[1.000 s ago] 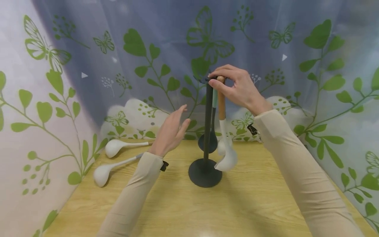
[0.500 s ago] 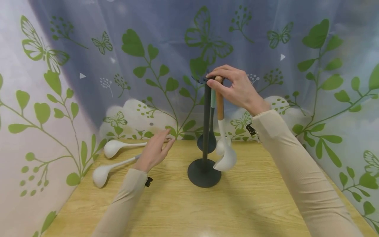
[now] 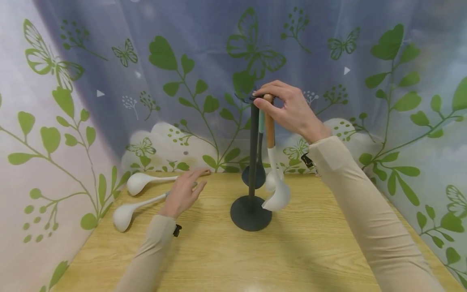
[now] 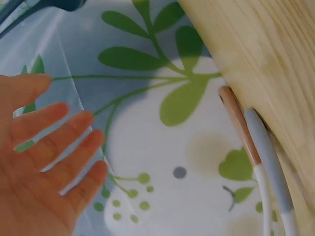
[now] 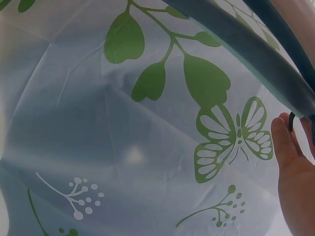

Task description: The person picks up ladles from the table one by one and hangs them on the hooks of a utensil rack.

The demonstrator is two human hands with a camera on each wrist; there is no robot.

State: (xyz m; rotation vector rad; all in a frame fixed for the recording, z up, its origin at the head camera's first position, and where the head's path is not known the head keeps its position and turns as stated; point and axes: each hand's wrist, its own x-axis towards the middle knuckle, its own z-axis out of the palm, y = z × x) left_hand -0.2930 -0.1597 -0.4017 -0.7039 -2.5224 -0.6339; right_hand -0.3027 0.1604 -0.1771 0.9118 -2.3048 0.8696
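Note:
My left hand (image 3: 181, 194) is low over the handle ends of two white ladles lying on the table, the far ladle (image 3: 136, 183) and the near ladle (image 3: 122, 217). In the left wrist view its fingers are spread, apart from a brown handle (image 4: 240, 128) and a grey handle (image 4: 268, 157). My right hand (image 3: 288, 107) grips the top of a black utensil stand (image 3: 251, 215), thumb in front and fingers over the hooks. From the stand hang a white ladle with a wooden handle (image 3: 279, 196), a dark ladle (image 3: 254, 175) and, partly hidden, another white utensil (image 3: 270, 181).
The wooden table (image 3: 219, 255) reaches back to a blue curtain (image 3: 204, 24) printed with green leaves and butterflies. Pale printed cloth also stands along the left and right sides. The stand's round base rests near the table's middle.
My left hand has moved left and down from beside the stand to the lying ladles' handles. My right hand has stayed on the stand's top.

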